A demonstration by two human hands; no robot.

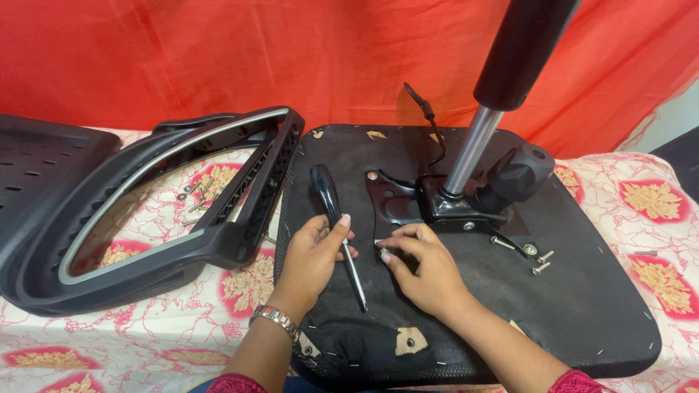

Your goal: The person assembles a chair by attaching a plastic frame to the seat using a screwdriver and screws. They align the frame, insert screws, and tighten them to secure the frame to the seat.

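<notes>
red curtain (218,51) | left hand (313,255): screwdriver (336,218) | right hand (429,269): bolt (384,252)

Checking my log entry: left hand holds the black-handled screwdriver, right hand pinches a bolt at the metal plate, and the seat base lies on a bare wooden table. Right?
Not quite. The head view shows the seat base on a red-and-white floral cloth, not bare wood. The left hand holds the screwdriver; the right hand pinches a bolt at the metal plate.

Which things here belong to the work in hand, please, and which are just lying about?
In hand:
screwdriver in left hand
bolt at right hand
bracket
seat

Lying about:
frame
panel
loose bolts
</notes>
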